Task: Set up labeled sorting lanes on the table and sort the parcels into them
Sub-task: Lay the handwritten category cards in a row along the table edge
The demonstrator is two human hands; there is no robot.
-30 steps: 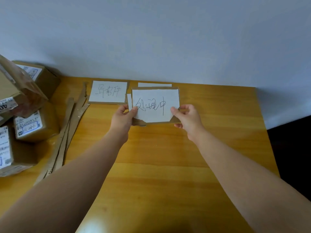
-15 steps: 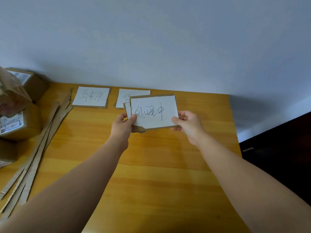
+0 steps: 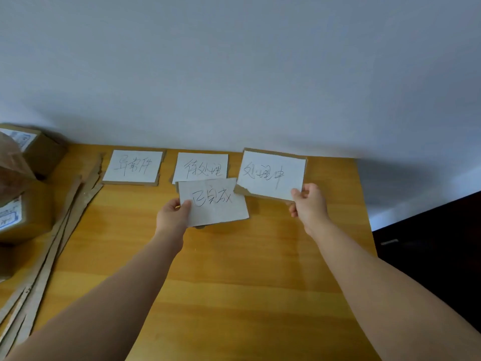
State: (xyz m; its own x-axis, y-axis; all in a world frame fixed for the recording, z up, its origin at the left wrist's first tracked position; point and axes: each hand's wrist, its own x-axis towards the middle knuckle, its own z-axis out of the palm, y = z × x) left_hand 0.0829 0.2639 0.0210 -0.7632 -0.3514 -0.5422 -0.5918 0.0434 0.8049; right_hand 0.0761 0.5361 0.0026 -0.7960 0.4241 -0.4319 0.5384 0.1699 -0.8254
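Note:
Two handwritten label cards lie flat along the table's far edge: the leftmost label card (image 3: 134, 166) and the second label card (image 3: 201, 166). My left hand (image 3: 173, 213) pinches the left edge of a third label card (image 3: 216, 204), which overlaps the second card's lower edge. My right hand (image 3: 308, 204) pinches the lower right corner of a fourth label card (image 3: 272, 174) on brown cardboard backing, held to the right of the second card near the wall. Cardboard parcels (image 3: 28, 147) with shipping stickers are stacked at the far left.
Long cardboard strips (image 3: 65, 217) lie diagonally on the wooden table (image 3: 234, 282) between the parcels and my left arm. The wall runs along the far edge. The table's right edge drops off to a dark floor (image 3: 429, 256).
The two stacked cards have been separated: my right hand carried the top card off to the right, leaving the card beneath in my left hand. The view panned right, uncovering the second laid card.

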